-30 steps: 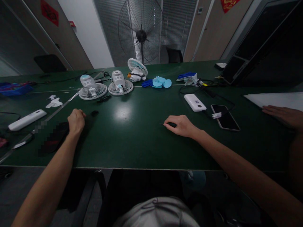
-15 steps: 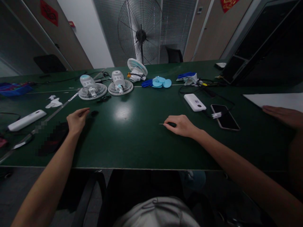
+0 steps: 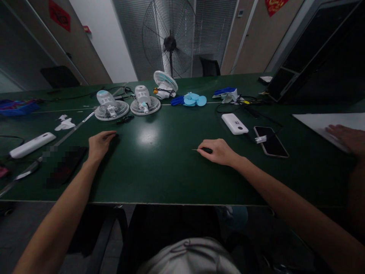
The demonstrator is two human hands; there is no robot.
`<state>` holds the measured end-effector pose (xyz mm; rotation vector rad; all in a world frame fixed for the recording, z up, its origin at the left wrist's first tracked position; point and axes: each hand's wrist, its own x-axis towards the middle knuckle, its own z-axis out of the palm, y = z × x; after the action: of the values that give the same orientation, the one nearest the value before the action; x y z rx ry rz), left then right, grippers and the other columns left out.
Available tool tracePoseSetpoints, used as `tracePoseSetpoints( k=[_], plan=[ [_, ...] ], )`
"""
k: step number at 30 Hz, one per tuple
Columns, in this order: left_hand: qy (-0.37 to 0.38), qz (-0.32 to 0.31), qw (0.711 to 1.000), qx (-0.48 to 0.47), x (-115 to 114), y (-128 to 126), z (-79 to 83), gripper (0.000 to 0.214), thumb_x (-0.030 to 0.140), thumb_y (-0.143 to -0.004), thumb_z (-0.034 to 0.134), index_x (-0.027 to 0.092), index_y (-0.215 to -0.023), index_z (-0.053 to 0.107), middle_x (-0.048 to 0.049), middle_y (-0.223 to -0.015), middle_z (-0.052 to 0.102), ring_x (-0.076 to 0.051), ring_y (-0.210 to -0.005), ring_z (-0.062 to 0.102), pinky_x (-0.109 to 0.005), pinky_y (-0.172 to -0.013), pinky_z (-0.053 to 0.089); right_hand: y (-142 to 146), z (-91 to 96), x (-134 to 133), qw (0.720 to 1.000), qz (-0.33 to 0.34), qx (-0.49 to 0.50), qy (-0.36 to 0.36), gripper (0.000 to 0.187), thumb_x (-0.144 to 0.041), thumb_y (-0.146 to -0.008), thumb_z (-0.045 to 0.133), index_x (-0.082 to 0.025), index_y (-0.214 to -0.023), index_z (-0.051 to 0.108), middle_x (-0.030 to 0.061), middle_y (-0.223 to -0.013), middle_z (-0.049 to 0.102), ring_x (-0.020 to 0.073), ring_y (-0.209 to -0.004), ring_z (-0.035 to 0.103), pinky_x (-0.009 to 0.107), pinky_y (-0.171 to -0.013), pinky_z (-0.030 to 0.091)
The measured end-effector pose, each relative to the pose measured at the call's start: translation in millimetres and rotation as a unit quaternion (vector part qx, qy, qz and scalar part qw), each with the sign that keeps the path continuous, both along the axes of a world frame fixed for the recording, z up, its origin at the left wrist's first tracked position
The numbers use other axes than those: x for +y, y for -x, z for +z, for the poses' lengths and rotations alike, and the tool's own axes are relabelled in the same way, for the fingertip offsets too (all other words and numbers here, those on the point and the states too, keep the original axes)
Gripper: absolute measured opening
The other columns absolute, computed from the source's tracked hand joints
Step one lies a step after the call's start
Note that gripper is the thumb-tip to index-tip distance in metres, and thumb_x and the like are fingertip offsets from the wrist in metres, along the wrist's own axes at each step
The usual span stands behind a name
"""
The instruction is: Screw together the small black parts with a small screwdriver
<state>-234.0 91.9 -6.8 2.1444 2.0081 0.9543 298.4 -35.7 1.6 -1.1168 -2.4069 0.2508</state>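
My right hand [image 3: 218, 150] is closed around the black handle of a small screwdriver [image 3: 208, 150], its thin metal shaft pointing left just above the green table. On the left, my left hand [image 3: 99, 145] rests low with thumb and fingers pinched together at a small dark item [image 3: 116, 136]. The fingers cover most of that item, and its kind cannot be made out. Beyond the left hand lie two white desk fans [image 3: 111, 110] face down, with small black parts [image 3: 124, 119] in front of them. A third small fan [image 3: 165, 84] stands behind, tilted.
Light-blue discs [image 3: 194, 99] and blue gloves [image 3: 225, 91] lie at the back. A white power bank [image 3: 234, 124] and a phone [image 3: 270, 141] are to the right. Another person's hand [image 3: 346, 137] rests on a white sheet [image 3: 342, 121]. A long white device [image 3: 32, 145] lies left.
My left hand has shifted right, and its fingertips now reach the small dark item that lay apart from them. My right hand stays still. The other person's hand has slid right over the sheet.
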Motion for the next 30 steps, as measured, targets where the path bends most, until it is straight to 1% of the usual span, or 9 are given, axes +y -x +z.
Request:
tracePoseSetpoints(
  k=[3,6,12,16,20,22,25,27,30],
  plan=[
    [-0.001,0.014,1.000,-0.005,2.4,4.0,-1.7,0.033,0.035,-0.093,0.067,0.021,-0.121,0.075,0.0010,-0.108,0.076,-0.017,-0.093,0.068,-0.026,-0.089,0.049,-0.1,-0.4,0.2,1.000,0.002,0.002,0.002,0.020,-0.031,-0.102,0.058,-0.020,-0.110,0.073,0.0042,-0.095,0.074,0.0175,-0.077,0.067,0.030,-0.068,0.049],
    [0.001,0.034,0.999,-0.014,5.9,4.3,-2.2,0.034,0.038,-0.091,0.068,0.020,-0.119,0.076,-0.0005,-0.101,0.077,-0.019,-0.091,0.070,-0.027,-0.088,0.049,-0.2,-1.0,0.6,1.000,0.003,0.003,0.003,0.020,-0.031,-0.103,0.058,-0.021,-0.111,0.073,0.0041,-0.096,0.074,0.0173,-0.078,0.067,0.030,-0.068,0.049],
    [0.004,0.053,0.998,-0.031,9.7,-8.1,-2.6,0.037,0.038,-0.093,0.066,0.016,-0.121,0.075,-0.0040,-0.107,0.077,-0.020,-0.094,0.071,-0.028,-0.087,0.052,-0.4,-1.5,1.4,1.000,0.000,0.003,0.005,0.021,-0.033,-0.103,0.058,-0.020,-0.110,0.073,0.0045,-0.096,0.074,0.0175,-0.078,0.067,0.030,-0.068,0.049],
    [0.005,0.053,0.998,-0.021,8.5,-16.7,-5.5,0.035,0.035,-0.094,0.064,0.015,-0.119,0.076,-0.0063,-0.109,0.077,-0.021,-0.096,0.071,-0.030,-0.093,0.052,0.0,-3.5,2.7,1.000,-0.001,0.004,0.006,0.020,-0.033,-0.102,0.059,-0.020,-0.111,0.073,0.0042,-0.096,0.074,0.0177,-0.078,0.067,0.030,-0.069,0.049],
    [0.003,0.050,0.999,-0.003,10.1,-19.3,-9.1,0.032,0.031,-0.094,0.062,0.015,-0.118,0.077,-0.0086,-0.113,0.077,-0.023,-0.100,0.071,-0.033,-0.099,0.052,1.3,-5.0,3.2,1.000,-0.006,0.005,0.000,0.020,-0.033,-0.102,0.059,-0.021,-0.108,0.073,0.0043,-0.095,0.074,0.0189,-0.080,0.068,0.031,-0.071,0.049],
    [0.003,0.041,0.999,0.004,11.2,-19.9,-10.0,0.030,0.031,-0.094,0.062,0.018,-0.117,0.077,-0.0081,-0.114,0.077,-0.024,-0.101,0.072,-0.033,-0.100,0.052,1.6,-4.2,2.6,1.000,-0.004,0.004,0.000,0.020,-0.033,-0.102,0.058,-0.021,-0.108,0.073,0.0043,-0.095,0.074,0.0188,-0.079,0.068,0.030,-0.071,0.049],
    [-0.013,0.012,1.000,0.014,11.3,-20.8,-10.2,0.027,0.031,-0.093,0.064,0.021,-0.114,0.077,-0.0056,-0.116,0.076,-0.024,-0.105,0.072,-0.033,-0.103,0.051,1.7,-1.6,1.0,1.000,-0.001,0.002,-0.001,0.020,-0.033,-0.102,0.058,-0.021,-0.108,0.073,0.0047,-0.096,0.074,0.0188,-0.080,0.068,0.030,-0.070,0.049],
    [-0.028,-0.005,1.000,0.011,10.4,-21.4,-9.4,0.026,0.031,-0.092,0.064,0.021,-0.113,0.077,-0.0049,-0.117,0.076,-0.024,-0.106,0.072,-0.033,-0.103,0.052,1.6,-0.2,0.2,1.000,-0.001,0.002,-0.001,0.020,-0.033,-0.102,0.058,-0.020,-0.109,0.073,0.0049,-0.096,0.074,0.0189,-0.080,0.068,0.030,-0.071,0.049],
    [-0.020,0.008,1.000,-0.008,8.1,-21.7,-7.0,0.026,0.032,-0.090,0.065,0.021,-0.111,0.078,-0.0049,-0.113,0.077,-0.025,-0.101,0.073,-0.033,-0.099,0.055,1.4,0.5,-0.1,1.000,0.000,0.001,0.001,0.020,-0.032,-0.102,0.058,-0.020,-0.109,0.073,0.0046,-0.096,0.074,0.0186,-0.080,0.068,0.030,-0.071,0.049]
  ],
)
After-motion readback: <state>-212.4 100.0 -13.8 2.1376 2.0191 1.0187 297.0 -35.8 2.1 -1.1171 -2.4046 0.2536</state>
